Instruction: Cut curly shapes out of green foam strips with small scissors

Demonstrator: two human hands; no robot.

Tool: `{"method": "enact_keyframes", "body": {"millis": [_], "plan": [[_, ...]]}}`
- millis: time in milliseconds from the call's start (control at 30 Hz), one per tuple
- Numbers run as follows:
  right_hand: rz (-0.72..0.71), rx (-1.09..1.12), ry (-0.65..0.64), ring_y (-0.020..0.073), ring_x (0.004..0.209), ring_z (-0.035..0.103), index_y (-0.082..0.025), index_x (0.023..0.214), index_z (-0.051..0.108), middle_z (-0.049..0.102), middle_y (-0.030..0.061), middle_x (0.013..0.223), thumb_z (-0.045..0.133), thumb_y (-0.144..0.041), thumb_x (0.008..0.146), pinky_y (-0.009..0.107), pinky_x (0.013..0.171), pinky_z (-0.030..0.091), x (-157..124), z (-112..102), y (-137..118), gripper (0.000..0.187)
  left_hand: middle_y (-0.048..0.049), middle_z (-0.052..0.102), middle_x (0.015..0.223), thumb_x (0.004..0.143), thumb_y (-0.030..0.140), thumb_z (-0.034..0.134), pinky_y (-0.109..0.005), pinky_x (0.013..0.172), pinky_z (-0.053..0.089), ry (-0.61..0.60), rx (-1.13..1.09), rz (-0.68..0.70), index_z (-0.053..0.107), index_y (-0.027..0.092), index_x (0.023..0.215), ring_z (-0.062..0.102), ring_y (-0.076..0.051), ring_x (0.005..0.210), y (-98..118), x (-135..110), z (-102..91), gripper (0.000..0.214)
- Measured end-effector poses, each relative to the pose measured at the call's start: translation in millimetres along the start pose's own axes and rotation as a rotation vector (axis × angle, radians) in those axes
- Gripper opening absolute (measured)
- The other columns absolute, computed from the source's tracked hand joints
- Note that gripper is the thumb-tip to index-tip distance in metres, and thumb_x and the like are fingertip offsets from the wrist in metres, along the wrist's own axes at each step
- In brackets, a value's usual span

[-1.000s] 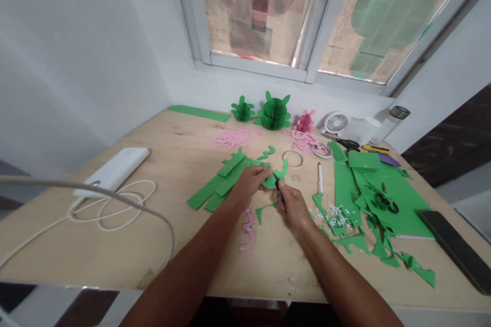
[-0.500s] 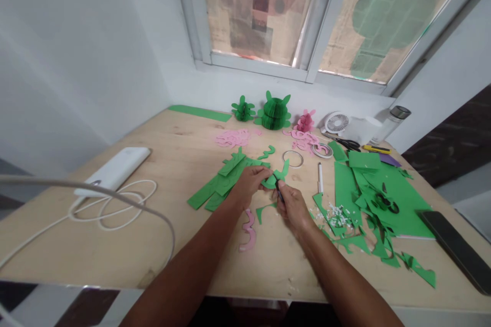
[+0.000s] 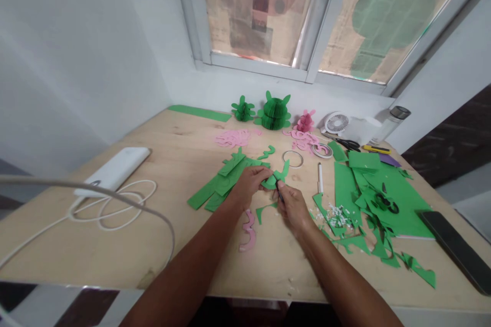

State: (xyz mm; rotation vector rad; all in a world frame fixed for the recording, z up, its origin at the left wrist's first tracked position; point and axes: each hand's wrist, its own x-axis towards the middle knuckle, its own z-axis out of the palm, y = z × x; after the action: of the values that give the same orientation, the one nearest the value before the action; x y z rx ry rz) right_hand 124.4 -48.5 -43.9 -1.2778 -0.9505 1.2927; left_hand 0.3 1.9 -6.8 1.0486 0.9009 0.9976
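The fingers of my left hand [image 3: 251, 181] are pinched on a curved piece of bright green paper [image 3: 270, 182], held just above the wooden bench [image 3: 184, 255] in front of me. My right hand [image 3: 293, 203] has its fingers clamped round a small black-handled cutting tool [image 3: 280, 191], probably scissors, up against that paper; I can't tell whether its blades are parted.

I judge this piece partly cut: one tongue of it sticks up, away from the rest. Just beyond lies a wavy green paper cutout [image 3: 266, 152], which looks done, and a heap of looped pink paper cutouts [image 3: 232, 138] seems finished too. A wavy pink paper strip [image 3: 247, 235] lies nearer me, by my left forearm.

Plenty looks left: the stack of straight-edged green paper strips [image 3: 218, 186] to my left seems mostly uncut. Jagged green paper scraps [image 3: 355, 242] on my right suggest much trimming is already done.
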Motion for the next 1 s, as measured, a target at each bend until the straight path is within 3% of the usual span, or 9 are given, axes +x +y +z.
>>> {"method": "enact_keyframes", "body": {"millis": [167,367,633,833,1000], "plan": [[-0.069,-0.055,-0.005,0.007,0.037,0.018,-0.019,0.055,0.052,0.027,-0.0097,0.037,0.058,-0.071,0.074,0.025,0.039,0.011,3.9,-2.5,5.3,0.056,0.0042,0.05,0.05,0.061,0.038,0.07,-0.022,0.05,0.039,0.018,0.006,0.005,0.057,0.017,0.053,0.045,-0.009,0.05,1.4,-0.9,0.6,0.026],[-0.239,-0.287,0.012,0.0106,0.044,0.032,-0.017,0.055,0.059,0.034,-0.0061,0.043,0.054,-0.063,0.081,0.025,0.046,0.022,6.8,-7.5,6.3,0.053,0.0052,0.047,0.047,0.058,0.035,0.072,-0.021,0.044,0.027,0.038,0.063,0.049,0.062,0.017,0.054,0.036,-0.007,0.046,5.2,-0.6,-0.1,0.022],[-0.262,-0.488,0.036,0.0134,0.051,0.041,-0.017,0.062,0.063,0.042,-0.0041,0.049,0.05,-0.055,0.085,0.026,0.053,0.029,6.4,-10.6,3.7,0.046,0.0049,0.05,0.05,0.058,0.029,0.07,-0.021,0.047,0.029,0.184,0.029,0.066,0.062,0.017,0.054,0.04,-0.007,0.047,-0.3,5.0,-3.9,0.015],[-0.274,-0.345,0.122,0.0124,0.05,0.036,-0.017,0.067,0.063,0.038,-0.0053,0.05,0.051,-0.056,0.085,0.025,0.05,0.026,2.8,-9.4,-0.4,0.044,0.0034,0.056,0.056,0.055,0.028,0.077,-0.02,0.053,0.039,0.3,-0.225,0.068,0.065,0.016,0.06,0.049,-0.007,0.053,-3.1,10.0,-4.9,0.018],[-0.234,-0.097,0.201,0.0105,0.046,0.029,-0.017,0.078,0.065,0.037,-0.0073,0.05,0.064,-0.054,0.075,0.024,0.044,0.022,5.5,-8.5,-1.6,0.037,0.0005,0.063,0.06,0.051,0.027,0.082,-0.022,0.056,0.044,0.253,-0.399,0.04,0.065,0.016,0.067,0.056,-0.009,0.055,-6.7,9.1,0.5,0.026]]}}
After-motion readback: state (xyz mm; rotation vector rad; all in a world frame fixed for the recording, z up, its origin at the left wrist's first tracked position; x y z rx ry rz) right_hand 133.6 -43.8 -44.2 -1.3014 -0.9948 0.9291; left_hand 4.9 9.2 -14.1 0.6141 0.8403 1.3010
